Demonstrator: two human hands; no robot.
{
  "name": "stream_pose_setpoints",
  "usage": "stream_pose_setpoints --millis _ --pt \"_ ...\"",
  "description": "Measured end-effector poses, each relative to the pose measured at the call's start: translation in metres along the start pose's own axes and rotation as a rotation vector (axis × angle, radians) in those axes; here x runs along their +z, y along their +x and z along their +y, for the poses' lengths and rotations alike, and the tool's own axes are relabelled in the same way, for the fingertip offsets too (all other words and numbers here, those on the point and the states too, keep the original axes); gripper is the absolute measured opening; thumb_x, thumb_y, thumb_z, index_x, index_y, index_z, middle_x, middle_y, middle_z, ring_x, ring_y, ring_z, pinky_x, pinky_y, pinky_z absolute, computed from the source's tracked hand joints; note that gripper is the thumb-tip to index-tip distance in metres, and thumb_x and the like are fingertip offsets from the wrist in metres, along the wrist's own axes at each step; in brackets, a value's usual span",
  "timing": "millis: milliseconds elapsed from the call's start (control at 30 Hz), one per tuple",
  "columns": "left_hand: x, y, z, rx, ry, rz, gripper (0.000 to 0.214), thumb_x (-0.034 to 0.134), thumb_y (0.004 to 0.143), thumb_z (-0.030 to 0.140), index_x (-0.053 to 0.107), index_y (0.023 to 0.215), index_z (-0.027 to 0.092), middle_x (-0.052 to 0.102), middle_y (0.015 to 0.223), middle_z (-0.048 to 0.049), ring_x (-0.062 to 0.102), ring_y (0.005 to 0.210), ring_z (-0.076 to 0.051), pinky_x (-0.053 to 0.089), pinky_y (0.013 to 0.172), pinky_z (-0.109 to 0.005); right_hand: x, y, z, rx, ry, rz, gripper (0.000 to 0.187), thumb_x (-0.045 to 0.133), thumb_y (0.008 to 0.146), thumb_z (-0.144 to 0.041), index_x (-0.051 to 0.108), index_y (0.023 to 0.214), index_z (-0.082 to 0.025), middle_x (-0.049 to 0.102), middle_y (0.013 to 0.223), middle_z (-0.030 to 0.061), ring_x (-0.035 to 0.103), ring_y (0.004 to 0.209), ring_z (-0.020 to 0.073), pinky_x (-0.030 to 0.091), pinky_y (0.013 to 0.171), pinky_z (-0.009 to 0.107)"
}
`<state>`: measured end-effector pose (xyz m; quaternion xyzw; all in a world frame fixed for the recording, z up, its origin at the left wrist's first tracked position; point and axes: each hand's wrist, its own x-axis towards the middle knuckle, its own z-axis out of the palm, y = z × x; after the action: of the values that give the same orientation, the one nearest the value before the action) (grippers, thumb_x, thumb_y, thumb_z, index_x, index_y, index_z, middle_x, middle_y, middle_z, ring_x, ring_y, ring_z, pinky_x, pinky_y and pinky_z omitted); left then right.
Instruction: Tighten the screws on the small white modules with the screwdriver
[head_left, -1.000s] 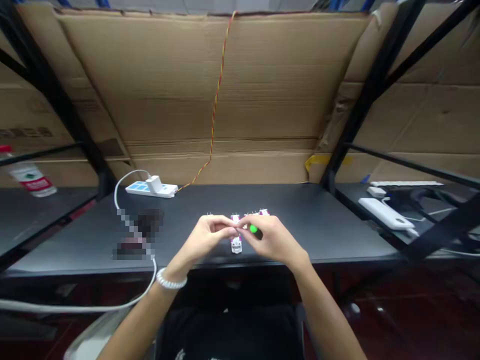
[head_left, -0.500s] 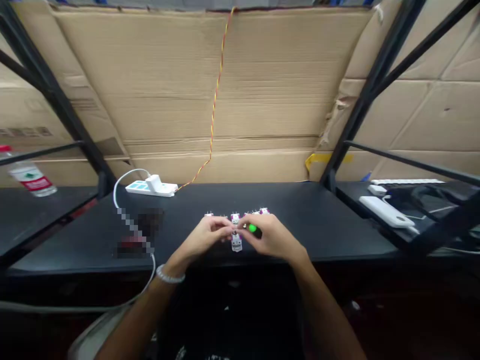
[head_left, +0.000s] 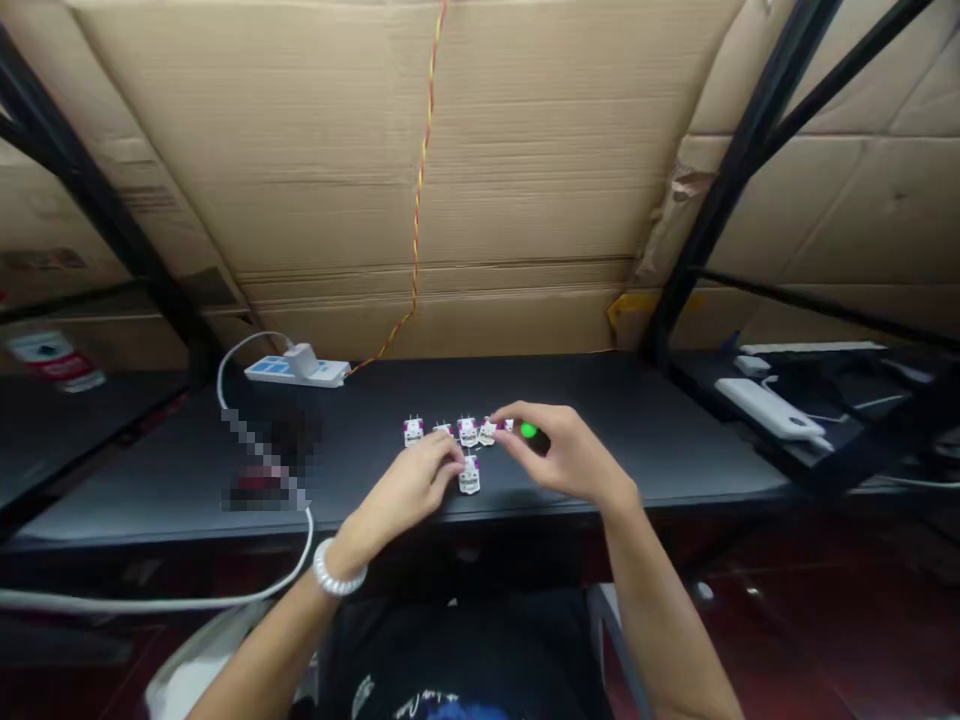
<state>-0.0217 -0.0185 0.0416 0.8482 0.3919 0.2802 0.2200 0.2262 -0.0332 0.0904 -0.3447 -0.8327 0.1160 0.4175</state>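
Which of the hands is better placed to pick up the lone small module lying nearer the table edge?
Probably the left hand: its fingertips lie right beside the lone module, while the right hand is up at the row of modules.

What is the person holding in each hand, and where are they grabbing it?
The right hand pinches a small white-and-pink module by its end, fingertips only. The left hand rests beside another module; whether it grips anything cannot be told.
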Motion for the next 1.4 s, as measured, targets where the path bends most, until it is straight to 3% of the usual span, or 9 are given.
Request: stream_pose_setpoints --millis 267,700,1167,1400 --pt "0.006 -0.003 -0.001 0.045 0.19 -0.078 0.02 0.049 0.106 0.016 0.065 0.093 0.019 0.067 0.107 -0.0094 0.064 0.103 -0.027 0.054 0.097 -0.042 -0.002 -0.001 0.002 -0.015 -0.013 0.01 0.013 0.064 0.103 -0.026 0.076 0.107 -0.022 0.084 0.101 0.0045 0.078 0.085 0.0185 0.057 0.08 0.029" --pt "0.01 -0.005 0.004 0.056 0.237 -0.071 0.021 0.051 0.102 0.012 0.067 0.089 0.019 0.067 0.107 -0.01 0.064 0.104 -0.027 0.056 0.097 -0.043 -0.001 -0.001 0.003 -0.016 -0.016 -0.001 0.012 0.064 0.104 -0.026 0.076 0.107 -0.022 0.085 0.104 0.0047 0.081 0.093 0.02 0.058 0.084 0.03" --pt "0.012 -0.006 0.008 0.048 0.269 -0.084 0.02 0.053 0.1 0.009 0.068 0.091 0.02 0.07 0.105 -0.0083 0.069 0.099 -0.026 0.058 0.092 -0.038 -0.001 0.0 0.003 -0.008 -0.022 -0.001 0.012 0.064 0.103 -0.025 0.076 0.107 -0.022 0.085 0.105 0.0057 0.081 0.093 0.0205 0.059 0.085 0.031" --pt "0.015 -0.005 -0.001 0.101 0.285 -0.086 0.018 0.051 0.103 0.011 0.066 0.097 0.019 0.072 0.129 -0.0121 0.071 0.116 -0.029 0.059 0.105 -0.043 -0.006 -0.002 0.0 0.006 0.036 0.054 0.014 0.062 0.102 -0.026 0.07 0.112 -0.021 0.077 0.096 0.0039 0.072 0.083 0.0186 0.057 0.081 0.032"
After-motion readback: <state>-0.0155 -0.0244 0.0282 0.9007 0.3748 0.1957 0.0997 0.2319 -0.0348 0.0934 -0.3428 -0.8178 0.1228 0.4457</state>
